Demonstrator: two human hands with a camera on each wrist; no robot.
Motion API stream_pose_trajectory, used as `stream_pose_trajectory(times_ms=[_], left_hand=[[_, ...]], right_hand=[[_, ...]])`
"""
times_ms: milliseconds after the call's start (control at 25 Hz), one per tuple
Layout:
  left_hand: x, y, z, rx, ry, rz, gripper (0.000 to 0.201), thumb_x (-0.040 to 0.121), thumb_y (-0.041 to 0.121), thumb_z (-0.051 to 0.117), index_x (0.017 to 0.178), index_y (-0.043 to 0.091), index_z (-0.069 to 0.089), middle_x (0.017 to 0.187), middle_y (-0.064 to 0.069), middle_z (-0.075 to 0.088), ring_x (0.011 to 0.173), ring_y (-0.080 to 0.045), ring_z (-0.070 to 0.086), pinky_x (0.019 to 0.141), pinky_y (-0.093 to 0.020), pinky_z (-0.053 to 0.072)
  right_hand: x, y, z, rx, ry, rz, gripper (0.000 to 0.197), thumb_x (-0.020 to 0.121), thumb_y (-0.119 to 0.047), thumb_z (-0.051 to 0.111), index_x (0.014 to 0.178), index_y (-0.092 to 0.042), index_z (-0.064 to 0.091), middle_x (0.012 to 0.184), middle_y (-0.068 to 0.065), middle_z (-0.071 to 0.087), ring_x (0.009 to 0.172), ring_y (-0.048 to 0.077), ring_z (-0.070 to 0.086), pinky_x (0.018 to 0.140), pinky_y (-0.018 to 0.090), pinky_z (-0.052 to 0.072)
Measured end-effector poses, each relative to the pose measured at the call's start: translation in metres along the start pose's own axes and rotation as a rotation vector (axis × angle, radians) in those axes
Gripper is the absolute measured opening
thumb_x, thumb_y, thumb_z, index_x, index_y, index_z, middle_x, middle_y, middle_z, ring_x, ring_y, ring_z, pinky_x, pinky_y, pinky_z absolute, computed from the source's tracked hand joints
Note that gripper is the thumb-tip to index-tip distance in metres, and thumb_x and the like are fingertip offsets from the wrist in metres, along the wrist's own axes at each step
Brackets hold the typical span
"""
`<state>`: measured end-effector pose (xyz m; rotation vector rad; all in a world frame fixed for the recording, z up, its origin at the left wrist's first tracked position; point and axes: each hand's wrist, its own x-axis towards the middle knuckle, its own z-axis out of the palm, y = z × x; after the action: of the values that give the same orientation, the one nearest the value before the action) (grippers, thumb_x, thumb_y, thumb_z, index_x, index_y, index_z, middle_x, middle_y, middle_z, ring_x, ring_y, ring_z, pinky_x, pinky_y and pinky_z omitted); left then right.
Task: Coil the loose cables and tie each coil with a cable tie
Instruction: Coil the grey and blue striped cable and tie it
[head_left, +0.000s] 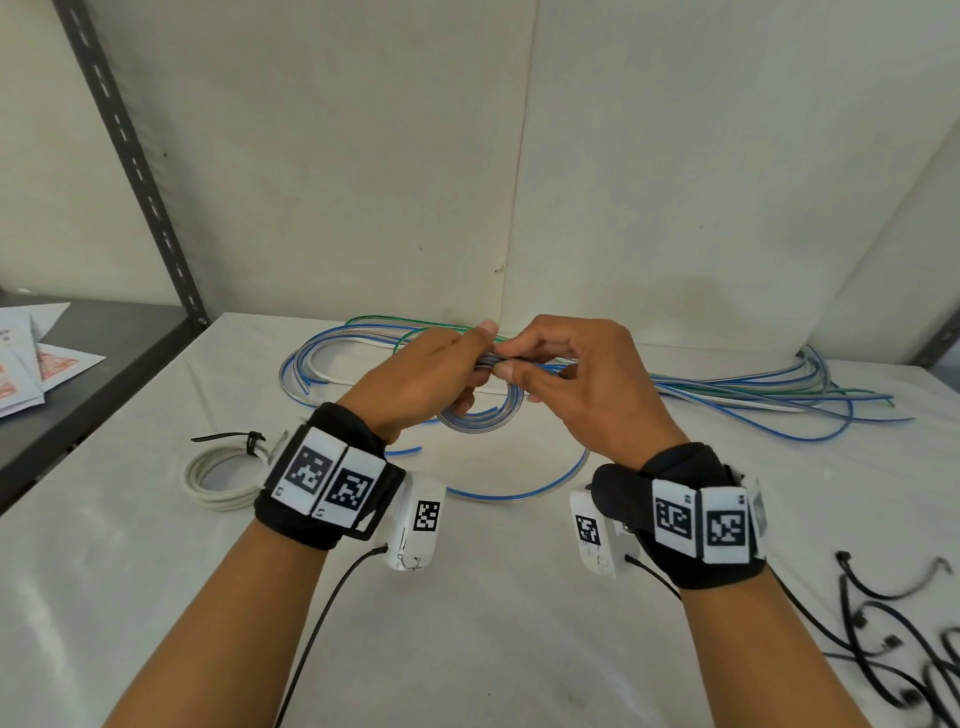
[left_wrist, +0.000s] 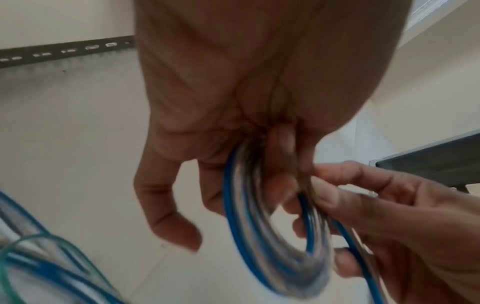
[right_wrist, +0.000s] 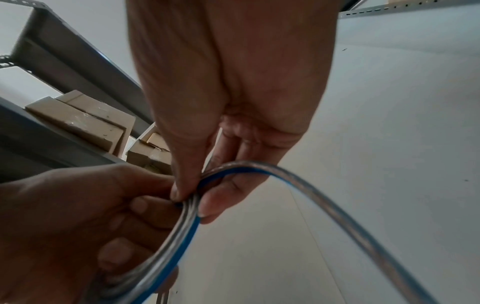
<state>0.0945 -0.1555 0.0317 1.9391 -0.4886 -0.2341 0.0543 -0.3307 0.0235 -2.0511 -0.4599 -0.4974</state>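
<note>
Above the middle of the white table (head_left: 467, 597), both hands hold a small coil (head_left: 480, 418) of clear, blue-striped cable. My left hand (head_left: 441, 364) grips the top of the coil (left_wrist: 262, 232), thumb on top and fingers curled beneath. My right hand (head_left: 545, 369) pinches the same cable (right_wrist: 189, 205) right beside it, between thumb and forefinger. The free tail (head_left: 519, 491) of the cable loops down onto the table below the hands. In the right wrist view the tail (right_wrist: 337, 207) arcs off to the right.
A tied white cable coil (head_left: 221, 478) lies at the left. Loose blue, green and white cables (head_left: 779, 397) spread along the back wall. Several black cable ties (head_left: 893, 629) lie at the right front. A dark shelf with papers (head_left: 31, 358) stands at the left.
</note>
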Motion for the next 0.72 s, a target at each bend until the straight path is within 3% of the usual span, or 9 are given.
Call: stream_pose_trajectory(times_ms=[120,280,440,560,640,720], left_hand=[[0.001,0.003,0.003,-0.202,0.065,0.042,0.048,0.109,0.027,0.035,0.061,0.02,0.031,0.051,0.011,0.027,0.048,-0.013,0.024,0.052,-0.027,0.028],[0.002,0.011,0.0,-0.53,0.194,0.046,0.043,0.107,0.02,0.035,0.065,0.021,0.027,0.054,0.008,0.024,0.05,-0.012,0.017,0.047,-0.024,0.023],[0.003,0.012,-0.004,-0.752,0.263,0.066,0.042,0.108,0.021,0.032,0.067,0.022,0.024,0.055,0.007,0.023,0.051,-0.015,0.017,0.052,-0.027,0.023],[0.004,0.012,-0.003,-0.824,0.284,0.082,0.043,0.108,0.023,0.032,0.066,0.021,0.024,0.055,0.006,0.021,0.059,-0.019,0.011,0.054,-0.028,0.023],[0.005,0.012,-0.002,-0.885,0.307,0.092,0.045,0.108,0.025,0.031,0.064,0.021,0.025,0.053,0.006,0.02,0.054,-0.017,0.014,0.05,-0.025,0.027],[0.006,0.012,-0.001,-0.94,0.32,0.104,0.046,0.108,0.026,0.03,0.063,0.021,0.026,0.05,0.006,0.019,0.049,-0.015,0.019,0.049,-0.024,0.028]], right_hand=[[0.0,-0.004,0.002,0.091,0.039,0.012,0.012,0.092,-0.009,0.072,0.098,-0.018,0.077,0.088,-0.007,0.076,0.087,0.011,0.072,0.068,0.03,0.061],[0.001,-0.009,0.01,0.39,0.154,0.109,0.014,0.097,-0.008,0.063,0.103,-0.019,0.071,0.089,0.0,0.077,0.079,0.015,0.073,0.059,0.03,0.06],[0.002,-0.014,0.021,0.606,0.273,0.243,0.001,0.096,-0.009,0.065,0.096,-0.009,0.066,0.09,0.009,0.077,0.081,0.02,0.074,0.058,0.03,0.059],[0.0,-0.016,0.03,0.675,0.302,0.269,0.005,0.097,-0.01,0.064,0.098,-0.006,0.067,0.096,0.013,0.077,0.088,0.027,0.075,0.058,0.029,0.057],[-0.001,-0.016,0.036,0.713,0.309,0.265,0.009,0.097,-0.01,0.063,0.104,-0.008,0.069,0.103,0.017,0.076,0.097,0.035,0.071,0.06,0.029,0.057],[-0.001,-0.017,0.041,0.778,0.311,0.279,0.016,0.099,-0.011,0.061,0.111,-0.012,0.07,0.109,0.014,0.073,0.096,0.028,0.068,0.062,0.027,0.057]])
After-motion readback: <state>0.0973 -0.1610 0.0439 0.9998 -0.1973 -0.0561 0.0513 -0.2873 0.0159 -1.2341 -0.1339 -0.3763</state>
